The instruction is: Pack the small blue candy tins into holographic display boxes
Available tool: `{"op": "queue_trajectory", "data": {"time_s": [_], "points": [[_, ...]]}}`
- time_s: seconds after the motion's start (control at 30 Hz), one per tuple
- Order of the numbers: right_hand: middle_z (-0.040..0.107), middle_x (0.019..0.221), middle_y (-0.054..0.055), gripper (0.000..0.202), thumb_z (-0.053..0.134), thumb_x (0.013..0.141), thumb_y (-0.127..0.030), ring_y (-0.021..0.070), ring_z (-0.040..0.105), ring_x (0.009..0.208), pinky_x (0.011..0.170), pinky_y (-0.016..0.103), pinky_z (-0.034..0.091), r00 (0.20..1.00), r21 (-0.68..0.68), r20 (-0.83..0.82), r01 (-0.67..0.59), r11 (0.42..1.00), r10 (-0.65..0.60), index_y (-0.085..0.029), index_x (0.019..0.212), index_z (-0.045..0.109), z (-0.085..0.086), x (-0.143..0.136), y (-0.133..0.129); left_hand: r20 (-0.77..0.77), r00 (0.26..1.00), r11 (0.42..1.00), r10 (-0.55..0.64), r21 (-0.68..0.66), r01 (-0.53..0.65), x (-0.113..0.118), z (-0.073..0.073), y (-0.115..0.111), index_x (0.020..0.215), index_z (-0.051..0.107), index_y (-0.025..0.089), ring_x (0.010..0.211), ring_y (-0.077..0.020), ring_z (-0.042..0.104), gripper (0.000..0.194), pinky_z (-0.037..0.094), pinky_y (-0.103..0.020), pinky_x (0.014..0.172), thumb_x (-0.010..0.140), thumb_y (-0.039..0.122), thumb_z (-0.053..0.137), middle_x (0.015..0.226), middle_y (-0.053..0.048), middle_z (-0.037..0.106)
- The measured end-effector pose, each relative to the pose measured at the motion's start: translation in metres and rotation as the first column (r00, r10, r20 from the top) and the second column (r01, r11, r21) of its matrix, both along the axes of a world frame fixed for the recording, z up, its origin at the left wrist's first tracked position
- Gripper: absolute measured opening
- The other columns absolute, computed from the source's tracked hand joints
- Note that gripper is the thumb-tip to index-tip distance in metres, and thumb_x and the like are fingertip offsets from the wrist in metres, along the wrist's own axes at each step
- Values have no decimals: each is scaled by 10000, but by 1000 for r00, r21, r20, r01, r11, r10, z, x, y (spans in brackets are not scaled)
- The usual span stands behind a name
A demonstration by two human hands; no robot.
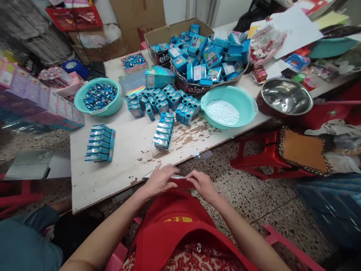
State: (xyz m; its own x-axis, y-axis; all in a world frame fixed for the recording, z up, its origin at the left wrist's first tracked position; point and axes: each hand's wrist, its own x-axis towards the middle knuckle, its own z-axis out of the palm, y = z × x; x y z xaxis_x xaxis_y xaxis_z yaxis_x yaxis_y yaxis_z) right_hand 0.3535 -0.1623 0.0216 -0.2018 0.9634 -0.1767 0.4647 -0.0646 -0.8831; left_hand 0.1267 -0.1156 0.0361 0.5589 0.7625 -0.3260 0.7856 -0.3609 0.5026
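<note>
At the table's near edge, in front of the red apron, my left hand has its fingers stretched out and a little blurred. My right hand pinches the end of a thin flat piece with a pale upper edge; what kind of thing it is, I cannot make out. Beyond the hands stands a short row of small blue boxes. A second row of blue boxes, in a blue tray, sits to the left. Several blue boxes with dark round openings are grouped behind.
A turquoise basin holds white pellets; another turquoise basin holds shiny blue pieces. Cartons heaped with blue boxes stand at the back. A steel bowl and a red stool are at right. A person's sleeve shows lower left.
</note>
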Motion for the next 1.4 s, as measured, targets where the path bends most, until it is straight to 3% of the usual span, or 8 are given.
{"op": "queue_trajectory", "data": {"time_s": [0.2,0.5,0.6,0.73,0.87,0.97,1.17,1.4], "points": [[674,733,27,201,506,827,-357,192,594,689,666,287,417,996,3,13,85,996,-85,-234,743,641,-54,-37,38,-292,938,975,186,-65,-214,-55,-37,4,821,604,240,808,-198,615,183,383,-250,656,850,297,432,844,-42,686],[694,761,33,171,512,778,-295,185,615,724,706,292,452,999,-112,-36,30,993,-35,-204,779,657,-92,-71,84,-461,887,966,26,-217,-141,-123,-50,56,915,578,221,880,-210,621,227,384,-257,675,877,275,361,917,-64,683],[672,715,23,145,552,747,-315,175,606,679,644,278,460,988,-180,-75,121,976,-137,-194,773,628,-102,-74,93,-386,922,969,-44,-240,-54,-114,-48,83,1044,584,211,960,-234,606,262,412,-290,770,827,282,456,1032,-95,661],[642,675,5,144,573,744,-328,156,587,632,589,258,460,966,-219,-115,203,954,-232,-190,778,596,-109,-74,96,-54,998,971,-25,-238,12,-60,-58,101,1220,519,209,1087,-229,547,426,394,-293,885,835,386,469,1219,-88,591],[643,718,13,197,440,845,-279,145,583,623,602,267,484,970,-166,-63,223,961,-236,-185,943,583,-106,-70,91,-42,999,930,7,-368,-22,-12,-82,107,975,643,182,866,-206,598,289,404,-271,738,852,310,415,918,-69,682],[646,940,75,271,390,890,-244,169,602,793,735,318,505,962,32,125,242,970,-244,-188,1084,571,-99,-67,85,32,997,889,70,-456,-48,-6,-100,113,838,649,168,744,-159,565,269,373,-238,657,844,281,405,791,-34,662],[548,1211,112,353,491,887,-258,262,469,1097,905,424,429,789,337,602,-109,935,-125,-249,1235,547,-90,-74,74,84,991,892,102,-449,-54,-14,-110,119,762,636,146,654,-134,492,286,330,-236,606,841,291,402,699,-20,618],[528,1294,106,398,460,896,-214,268,413,1181,938,416,414,718,343,695,-306,888,-21,-185,1291,499,-102,-77,65,71,986,882,153,-459,-104,-10,-110,117,740,639,151,633,-140,500,274,319,-241,580,825,292,420,693,-18,624]]}}
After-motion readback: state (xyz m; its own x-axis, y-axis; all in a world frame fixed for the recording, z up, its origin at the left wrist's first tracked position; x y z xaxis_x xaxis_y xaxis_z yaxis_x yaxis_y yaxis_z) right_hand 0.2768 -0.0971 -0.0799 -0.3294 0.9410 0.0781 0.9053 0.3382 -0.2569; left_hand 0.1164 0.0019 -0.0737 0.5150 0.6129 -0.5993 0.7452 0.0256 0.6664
